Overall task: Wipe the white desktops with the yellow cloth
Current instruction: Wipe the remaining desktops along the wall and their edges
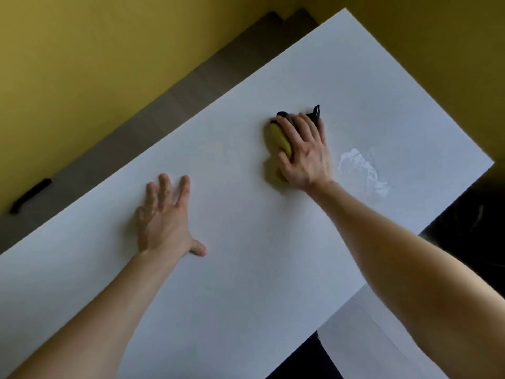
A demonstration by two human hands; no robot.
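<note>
A large white desktop (246, 283) fills most of the view, running from lower left to upper right. My right hand (306, 151) lies flat on a bunched yellow cloth (276, 140) with black trim, pressing it against the desktop near the middle right. The cloth shows along the hand's left side and its black edge sticks out beyond the fingertips. My left hand (164, 217) rests flat on the bare desktop with its fingers spread, well left of the cloth. A wet, shiny smear (360, 168) lies on the surface just right of my right hand.
A yellow wall (95, 64) runs along the desktop's far edge, with a dark grey ledge (177, 99) and a black handle-like bar (30, 195) between them. A second white surface (369, 337) adjoins at lower right. Dark floor (470, 228) lies beyond the right edge.
</note>
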